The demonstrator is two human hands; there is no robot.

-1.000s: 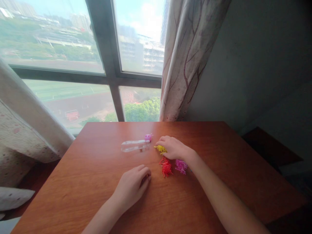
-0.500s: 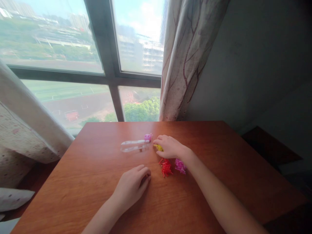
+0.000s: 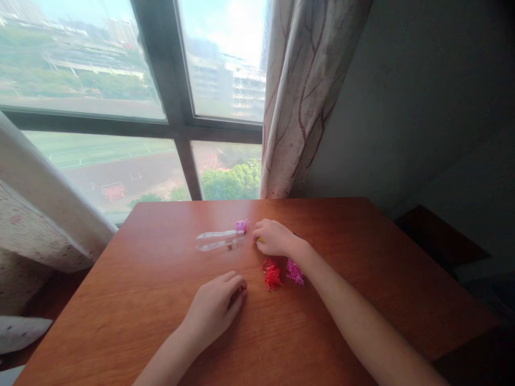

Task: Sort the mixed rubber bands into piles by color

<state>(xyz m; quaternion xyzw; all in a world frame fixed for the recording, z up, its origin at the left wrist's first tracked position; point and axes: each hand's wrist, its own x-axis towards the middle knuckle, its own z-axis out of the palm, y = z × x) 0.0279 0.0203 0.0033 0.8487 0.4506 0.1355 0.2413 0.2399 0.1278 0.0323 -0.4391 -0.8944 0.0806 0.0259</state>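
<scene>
My right hand [image 3: 272, 237] lies curled on the wooden table [image 3: 140, 279], its fingers closed over a small yellow fringed piece [image 3: 261, 240] that shows only as a sliver. Just left of it lies a clear plastic bottle [image 3: 217, 240] on its side, with a small pink piece [image 3: 241, 225] at its right end. A red fringed tuft [image 3: 272, 273] and a magenta tuft [image 3: 295, 272] sit on the table beside my right wrist. My left hand [image 3: 215, 306] rests palm down nearer to me, fingers loosely curled on the tabletop, with a hint of red under the fingertips.
A large window with a dark frame [image 3: 177, 128] stands behind the table. Patterned curtains hang at the right [image 3: 301, 96] and the left [image 3: 36, 209]. A grey wall [image 3: 422, 96] rises to the right. The table's right edge drops to dark furniture [image 3: 442, 241].
My right hand has drawn the yellow piece in under its fingers, so it is nearly hidden now. The view has shifted slightly. My left hand has stayed put.
</scene>
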